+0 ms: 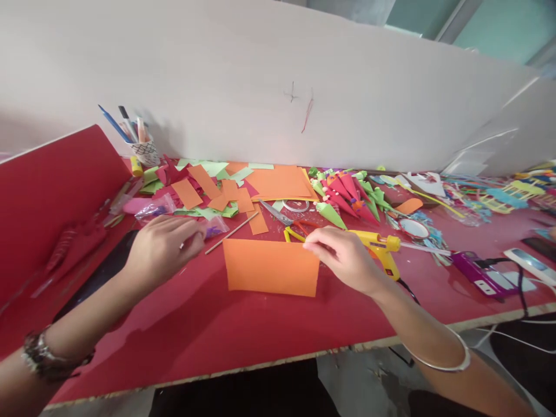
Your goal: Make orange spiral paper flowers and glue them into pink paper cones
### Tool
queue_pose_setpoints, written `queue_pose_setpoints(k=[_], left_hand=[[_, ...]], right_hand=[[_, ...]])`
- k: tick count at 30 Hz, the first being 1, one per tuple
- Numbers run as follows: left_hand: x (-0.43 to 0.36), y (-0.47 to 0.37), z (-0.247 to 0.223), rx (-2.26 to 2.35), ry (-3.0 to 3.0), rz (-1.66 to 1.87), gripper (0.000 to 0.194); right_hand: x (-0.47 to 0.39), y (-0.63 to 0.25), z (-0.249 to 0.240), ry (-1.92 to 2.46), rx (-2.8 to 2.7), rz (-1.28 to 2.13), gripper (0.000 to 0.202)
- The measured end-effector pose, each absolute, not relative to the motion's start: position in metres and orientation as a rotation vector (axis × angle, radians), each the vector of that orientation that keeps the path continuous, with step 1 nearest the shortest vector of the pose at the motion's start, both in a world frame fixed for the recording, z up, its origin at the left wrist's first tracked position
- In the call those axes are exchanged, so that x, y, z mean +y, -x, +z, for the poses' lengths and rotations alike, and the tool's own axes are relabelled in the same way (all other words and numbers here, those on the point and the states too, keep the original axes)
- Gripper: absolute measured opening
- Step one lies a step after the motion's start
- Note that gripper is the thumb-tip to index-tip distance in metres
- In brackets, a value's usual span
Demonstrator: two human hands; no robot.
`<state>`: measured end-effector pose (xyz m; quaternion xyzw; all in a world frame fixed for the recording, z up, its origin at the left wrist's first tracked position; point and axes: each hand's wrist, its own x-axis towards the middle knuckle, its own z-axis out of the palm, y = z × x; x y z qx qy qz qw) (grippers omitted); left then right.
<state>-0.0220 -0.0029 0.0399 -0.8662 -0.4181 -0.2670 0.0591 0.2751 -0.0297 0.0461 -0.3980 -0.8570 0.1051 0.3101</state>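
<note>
My right hand (pixel 345 255) pinches the upper right corner of an orange paper rectangle (pixel 273 267), which hangs just above the red table. My left hand (pixel 163 249) is off to the left of the sheet and apart from it. Its fingers are curled together, with a small pale spot between them that I cannot identify. Behind the sheet lie scissors (pixel 278 214) with red and yellow handles and a thin wooden stick (pixel 232 233). A yellow glue gun (pixel 379 249) rests beyond my right hand.
Cut orange pieces (pixel 204 180) and larger orange sheets (pixel 278 182) lie towards the white wall. Red and green paper cones (pixel 347 194) are heaped right of them. A pen cup (pixel 145 150) stands at the back left. On the right sits a purple power strip (pixel 484 278) with cables.
</note>
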Motion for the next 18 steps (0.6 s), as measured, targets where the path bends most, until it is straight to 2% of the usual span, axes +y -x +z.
queue_pose_setpoints(k=[2, 4, 6, 8, 11, 14, 18], left_hand=[[-0.007, 0.014, 0.047, -1.232, 2.718, -0.789, 0.019], [-0.012, 0.003, 0.052, -1.138, 2.855, -0.660, 0.027], [-0.017, -0.008, 0.054, -1.009, 2.937, -0.494, 0.022], [-0.020, -0.016, 0.054, -0.939, 2.918, -0.447, 0.031], [-0.023, -0.026, 0.053, -0.943, 2.855, -0.488, 0.038], [-0.024, -0.032, 0.054, -0.929, 2.850, -0.571, 0.041], [-0.024, -0.025, 0.053, -0.924, 2.919, -0.620, 0.034]], right_hand=[[-0.028, -0.272, 0.048, 0.998, -2.305, 0.263, 0.018], [-0.026, -0.267, 0.051, 0.934, -2.344, 0.203, 0.019], [-0.024, -0.259, 0.055, 0.899, -2.381, 0.050, 0.022], [-0.024, -0.251, 0.056, 0.874, -2.428, -0.165, 0.022], [-0.025, -0.237, 0.053, 0.837, -2.454, -0.425, 0.022], [-0.028, -0.225, 0.049, 0.821, -2.399, -0.535, 0.022], [-0.028, -0.229, 0.047, 0.812, -2.339, -0.613, 0.022]])
